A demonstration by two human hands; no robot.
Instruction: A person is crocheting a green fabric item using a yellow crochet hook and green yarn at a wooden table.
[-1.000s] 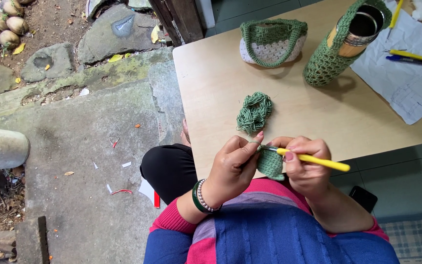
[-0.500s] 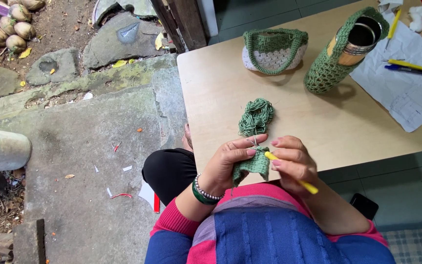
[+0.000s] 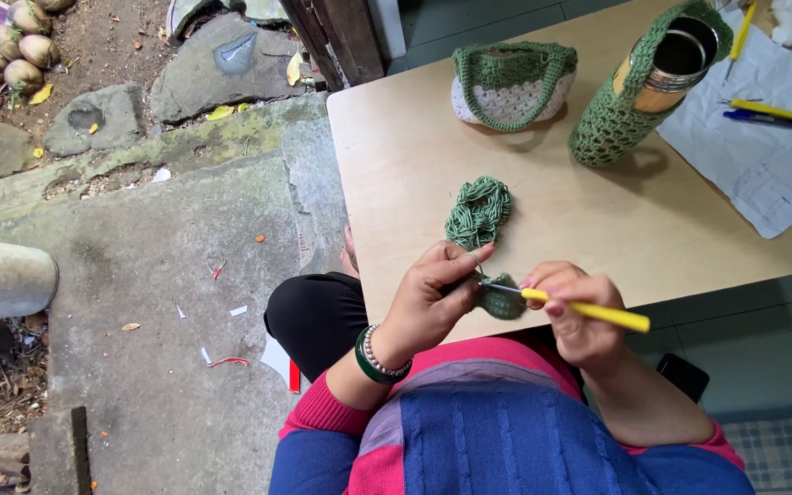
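Green yarn: a strip of crochet work (image 3: 480, 213) lies on the wooden table (image 3: 396, 165), running from mid-table toward the near edge, where its near end is bunched up between the two hands.
Left hand: the left hand (image 3: 433, 298) is pinched shut on the near end of the green piece, thumb and fingertips pressing it; bead and green bangles sit on that wrist.
Right hand: the right hand (image 3: 575, 307) is curled tight around a crochet hook (image 3: 566, 304) with a yellow handle, metal tip pointing left into the yarn right by the left thumb.
Far side of table: a small green-and-white crocheted basket (image 3: 512, 84) sits far from the hands; just right of it stands a metal cup in a green mesh holder (image 3: 639, 87).
Far right: a sheet of paper (image 3: 763, 137) with a yellow pen and a blue pen (image 3: 776, 121) lying on it.
Left of table: rough stone ground (image 3: 139, 247), with a heap of coconuts (image 3: 2, 50) at the far left corner.
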